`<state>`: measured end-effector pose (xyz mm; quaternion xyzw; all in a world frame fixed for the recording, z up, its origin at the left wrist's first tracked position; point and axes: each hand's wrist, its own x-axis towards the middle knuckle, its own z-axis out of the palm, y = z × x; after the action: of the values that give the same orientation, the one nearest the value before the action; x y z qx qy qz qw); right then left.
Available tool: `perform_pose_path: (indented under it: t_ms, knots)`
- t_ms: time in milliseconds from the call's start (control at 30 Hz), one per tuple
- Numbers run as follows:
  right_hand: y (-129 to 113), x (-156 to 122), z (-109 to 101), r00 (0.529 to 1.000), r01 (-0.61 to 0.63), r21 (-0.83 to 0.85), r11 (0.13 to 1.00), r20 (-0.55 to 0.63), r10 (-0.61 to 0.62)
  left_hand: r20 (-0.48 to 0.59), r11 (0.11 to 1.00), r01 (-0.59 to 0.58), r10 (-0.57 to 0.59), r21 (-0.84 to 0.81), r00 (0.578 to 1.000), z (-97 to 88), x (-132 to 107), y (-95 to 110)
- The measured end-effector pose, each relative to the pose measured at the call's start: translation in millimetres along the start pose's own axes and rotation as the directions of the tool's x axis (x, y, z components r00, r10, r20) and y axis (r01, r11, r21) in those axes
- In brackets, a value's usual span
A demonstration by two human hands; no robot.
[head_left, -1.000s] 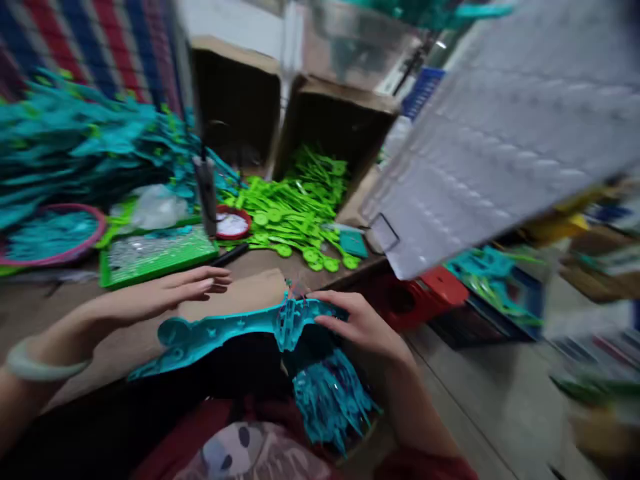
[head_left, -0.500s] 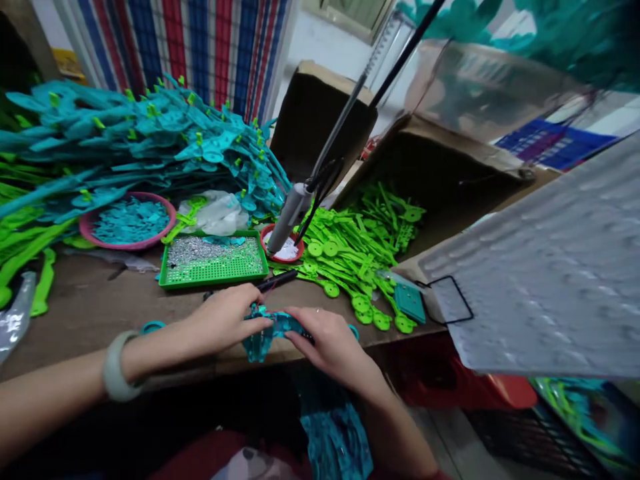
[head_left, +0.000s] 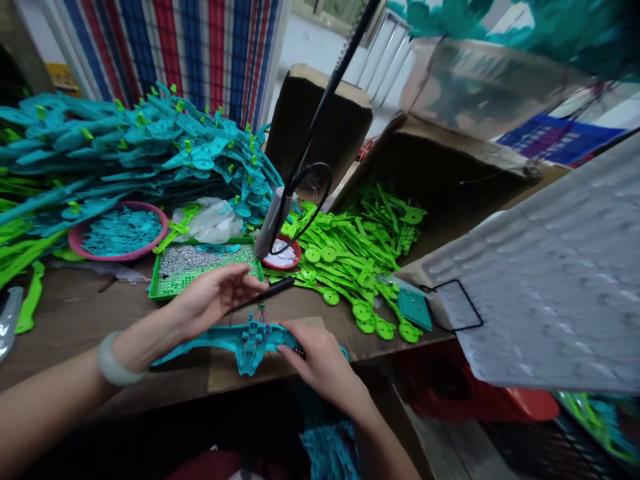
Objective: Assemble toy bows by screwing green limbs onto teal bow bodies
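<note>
A long teal plastic part (head_left: 215, 337) lies along the table's front edge, its hollow side with posts facing up. My right hand (head_left: 320, 357) grips its right portion, thumb on the near side and fingers on the far side. Thin wires with a small green piece (head_left: 261, 308) rise from its middle. Beside the far edge of the part, my left hand (head_left: 215, 297) hovers with bent, parted fingers. Close to those fingertips is a slim black pen-like tool (head_left: 275, 289); contact with it is unclear. A small dark piece near my right thumb is partly hidden.
A green tray (head_left: 160, 293) of small metal pieces stands behind my left hand, near a pink bowl (head_left: 163, 233) of teal pieces. A grey-handled tool (head_left: 270, 223) hangs over a red dish (head_left: 295, 260). Lime-green parts (head_left: 350, 260) are heaped right; teal parts (head_left: 150, 147) left.
My left hand has let go of the teal part and moved up and left, towards the black tool. The part's left arm now shows. My right hand keeps its grip.
</note>
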<state>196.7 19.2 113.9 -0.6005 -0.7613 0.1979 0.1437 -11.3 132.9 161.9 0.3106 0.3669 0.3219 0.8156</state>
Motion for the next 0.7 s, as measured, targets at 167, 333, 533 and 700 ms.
perform_pose_path:
  t_ms: [167, 333, 533, 700]
  knots:
    - [43, 3, 18, 0.990, -0.142, 0.229, 0.963, 0.013, 0.143, -0.234, 0.878, -0.384, 0.324, -0.285, 0.917, -44.9, -50, 3]
    - [68, -2, 37, 0.835, 0.042, 0.258, 0.965, -0.540, 0.108, -0.416, 0.784, -0.402, 0.601, 0.472, 0.683, -85.2, -97, -59]
    - [-15, 15, 43, 0.706, 0.367, 0.079, 0.927, -0.672, -0.222, 0.076, 0.492, -0.286, 0.404, 0.822, 0.912, -52.0, -108, -79]
    - [-70, 39, 66, 0.727, 0.659, 0.184, 0.730, -0.404, -0.555, 0.195, 0.744, -0.172, 0.058, 0.645, 0.979, -40.9, -87, -67]
